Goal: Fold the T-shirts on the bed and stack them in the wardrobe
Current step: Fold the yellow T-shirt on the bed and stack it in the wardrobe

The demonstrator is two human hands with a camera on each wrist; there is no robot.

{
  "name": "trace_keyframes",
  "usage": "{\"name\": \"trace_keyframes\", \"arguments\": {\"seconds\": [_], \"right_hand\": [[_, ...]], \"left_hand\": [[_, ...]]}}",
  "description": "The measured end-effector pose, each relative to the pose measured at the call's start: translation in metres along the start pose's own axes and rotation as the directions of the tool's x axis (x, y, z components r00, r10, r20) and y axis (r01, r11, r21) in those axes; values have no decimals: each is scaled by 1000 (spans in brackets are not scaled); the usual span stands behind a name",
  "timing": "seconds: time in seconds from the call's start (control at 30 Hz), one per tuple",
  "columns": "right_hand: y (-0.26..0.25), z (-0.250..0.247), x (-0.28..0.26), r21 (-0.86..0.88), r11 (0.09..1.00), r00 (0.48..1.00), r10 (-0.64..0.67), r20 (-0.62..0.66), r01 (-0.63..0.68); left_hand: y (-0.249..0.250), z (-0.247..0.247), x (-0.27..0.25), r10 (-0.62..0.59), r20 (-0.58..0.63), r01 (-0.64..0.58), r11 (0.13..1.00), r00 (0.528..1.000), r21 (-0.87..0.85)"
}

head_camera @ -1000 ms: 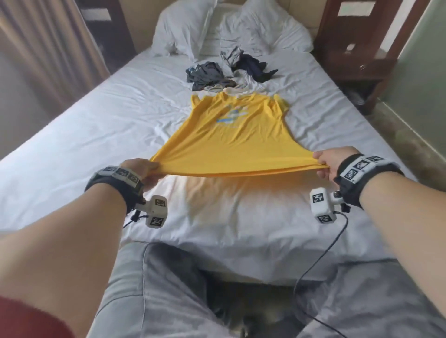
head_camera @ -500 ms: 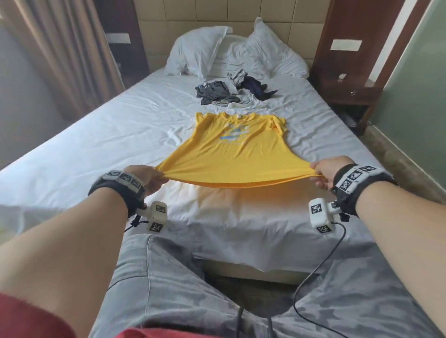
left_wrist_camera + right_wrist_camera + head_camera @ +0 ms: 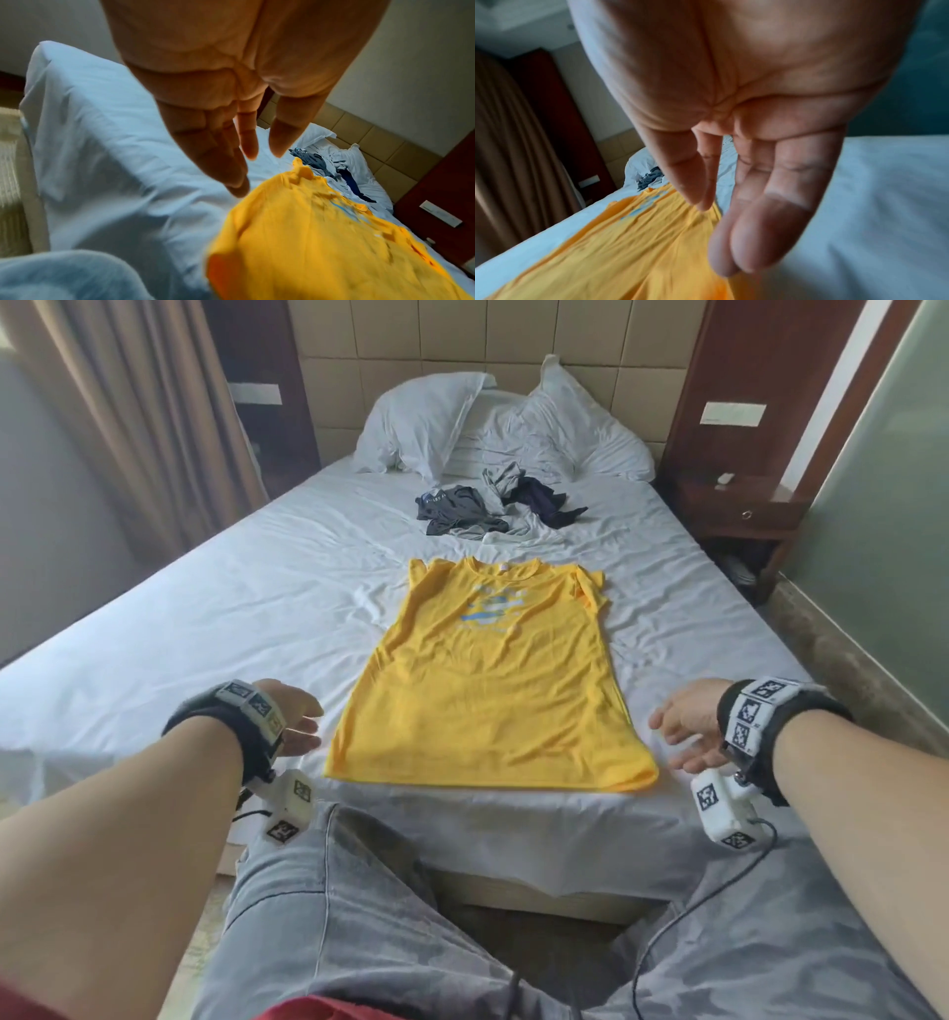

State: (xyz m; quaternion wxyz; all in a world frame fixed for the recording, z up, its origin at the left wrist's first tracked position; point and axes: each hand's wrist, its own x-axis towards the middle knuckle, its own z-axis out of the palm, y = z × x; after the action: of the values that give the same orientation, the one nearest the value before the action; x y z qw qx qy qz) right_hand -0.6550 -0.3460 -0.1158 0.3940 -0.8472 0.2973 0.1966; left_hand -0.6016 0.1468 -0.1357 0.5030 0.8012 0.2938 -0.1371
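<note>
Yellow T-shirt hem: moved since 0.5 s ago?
Yes. The yellow T-shirt hem has dropped from mid-air onto the bed sheet, released by the left hand and right hand.

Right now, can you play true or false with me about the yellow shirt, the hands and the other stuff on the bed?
1. The yellow T-shirt lies spread flat on the bed. True.
2. The left hand is gripping the shirt's hem. False: its fingers are straight and it holds nothing, beside the shirt's left edge.
3. The right hand is open and holds nothing. True.
4. The yellow T-shirt is already folded in half. False: it is laid out full length, collar toward the pillows.
5. A heap of dark and grey clothes lies between the yellow T-shirt and the pillows. True.
6. The heap of clothes lies on top of the yellow T-shirt. False: bare sheet shows between them.
</note>
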Motion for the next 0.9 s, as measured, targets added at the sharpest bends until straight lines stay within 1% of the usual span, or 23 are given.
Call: {"name": "trace_keyframes", "arguments": {"seconds": [0.07, 0.1, 0.17, 0.2, 0.27, 0.3, 0.33, 0.37, 0.43, 0.5, 0.53, 0.57, 0.63, 0.7, 0.73, 0.77, 0.83, 0.9], "right_hand": [[-4, -12, 11, 23, 1000, 999, 4, -33, -3], [-8, -19, 17, 40, 999, 999, -1, -52, 3], [-17, -34, 34, 82, 996, 995, -7, -97, 15], [-23, -41, 43, 103, 994, 993, -9, -117, 21], [-36, -54, 69, 133, 991, 987, -8, -160, 29], [-42, -58, 82, 147, 989, 985, -4, -175, 30], [-49, -62, 99, 170, 985, 983, 0, -184, 32], [-56, -65, 114, 192, 981, 982, 8, -187, 28], [-70, -66, 150, 217, 976, 980, 27, -197, 16], [-86, -65, 185, 212, 977, 981, 24, -193, 18], [-95, -65, 205, 188, 982, 981, 4, -192, 32], [-105, -65, 223, 156, 986, 981, -23, -191, 53], [-130, -64, 265, 125, 987, 971, -70, -228, 100], [-160, -63, 293, 174, 972, 952, -101, -290, 156], [-174, -61, 307, 169, 971, 940, -109, -322, 171], [-189, -59, 317, 119, 976, 934, -131, -332, 180], [-213, -54, 340, 20, 984, 939, -165, -301, 179], [-229, -47, 357, -68, 989, 955, -145, -259, 132]], "left_hand": [[25, 6, 2, 89, -44, -85, 994, 995, 72], [40, 11, 4, 161, -44, -154, 980, 986, 127], [73, 26, 9, 317, -43, -302, 931, 947, 204], [90, 35, 12, 376, -53, -357, 909, 925, 214], [123, 57, 24, 451, -65, -422, 870, 890, 253], [141, 70, 30, 482, -55, -445, 843, 875, 303], [157, 83, 38, 516, -24, -470, 798, 856, 376], [174, 97, 47, 545, 20, -487, 733, 838, 475], [202, 129, 71, 585, 155, -535, 560, 796, 632], [226, 168, 97, 575, 323, -594, 378, 752, 710], [239, 189, 110, 561, 379, -613, 314, 736, 725], [250, 207, 120, 548, 418, -628, 274, 725, 729], [270, 246, 140, 517, 462, -646, 259, 721, 718], [284, 279, 155, 463, 517, -669, 264, 720, 695], [289, 293, 161, 432, 549, -683, 262, 715, 682], [292, 304, 168, 409, 575, -693, 250, 708, 676], [300, 321, 178, 408, 592, -708, 241, 695, 664], [309, 334, 187, 450, 550, -696, 278, 704, 663]]}}
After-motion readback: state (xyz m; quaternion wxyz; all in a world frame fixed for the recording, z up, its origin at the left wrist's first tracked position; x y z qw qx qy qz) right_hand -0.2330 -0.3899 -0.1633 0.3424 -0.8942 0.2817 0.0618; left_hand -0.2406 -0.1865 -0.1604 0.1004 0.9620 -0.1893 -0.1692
